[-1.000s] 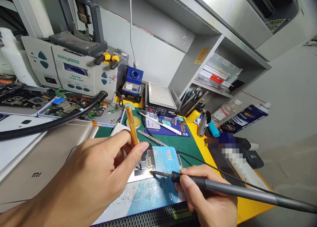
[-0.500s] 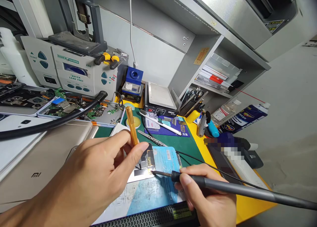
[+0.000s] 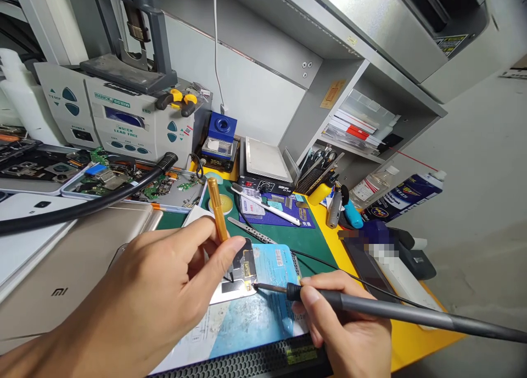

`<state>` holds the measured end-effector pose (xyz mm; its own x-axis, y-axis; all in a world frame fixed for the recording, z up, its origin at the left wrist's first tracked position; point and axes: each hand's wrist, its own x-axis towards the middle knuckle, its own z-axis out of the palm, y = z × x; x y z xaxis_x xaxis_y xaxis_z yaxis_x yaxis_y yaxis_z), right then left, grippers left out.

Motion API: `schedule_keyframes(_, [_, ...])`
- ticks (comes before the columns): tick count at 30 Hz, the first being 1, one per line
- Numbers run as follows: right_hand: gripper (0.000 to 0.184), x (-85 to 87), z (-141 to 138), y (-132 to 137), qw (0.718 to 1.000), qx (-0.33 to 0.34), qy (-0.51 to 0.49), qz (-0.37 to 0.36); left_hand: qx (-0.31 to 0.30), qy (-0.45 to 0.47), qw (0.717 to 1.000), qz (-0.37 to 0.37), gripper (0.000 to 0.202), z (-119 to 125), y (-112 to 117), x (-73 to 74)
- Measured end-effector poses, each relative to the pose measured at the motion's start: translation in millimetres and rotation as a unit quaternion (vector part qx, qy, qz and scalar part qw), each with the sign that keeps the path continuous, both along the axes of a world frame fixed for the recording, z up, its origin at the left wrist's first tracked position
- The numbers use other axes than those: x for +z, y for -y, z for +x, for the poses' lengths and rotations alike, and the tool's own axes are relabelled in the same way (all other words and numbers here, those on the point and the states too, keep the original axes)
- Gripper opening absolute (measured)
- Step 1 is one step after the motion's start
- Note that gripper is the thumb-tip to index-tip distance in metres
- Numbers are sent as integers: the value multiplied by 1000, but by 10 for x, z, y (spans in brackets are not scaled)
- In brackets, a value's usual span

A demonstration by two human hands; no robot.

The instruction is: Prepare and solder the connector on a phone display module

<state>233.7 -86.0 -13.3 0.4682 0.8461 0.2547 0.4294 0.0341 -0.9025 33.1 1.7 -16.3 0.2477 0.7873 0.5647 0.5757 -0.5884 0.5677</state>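
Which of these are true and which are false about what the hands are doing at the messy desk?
1. The right hand holds a dark soldering iron. True.
2. The left hand holds a red pen. False: it holds a gold-coloured tool.
3. The iron's tip meets the small circuit board lying on the light blue mat. True.
4. The blue and white tube stands upright. False: it lies on its side.
5. The yellow-handled pliers rest on top of the grey machine. True.
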Motion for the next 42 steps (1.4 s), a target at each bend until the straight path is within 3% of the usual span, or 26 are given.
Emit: schedule_keyframes(42, [19, 36, -19, 10, 1000, 9, 27, -5, -14, 11, 1000, -11, 30, -17, 1, 1])
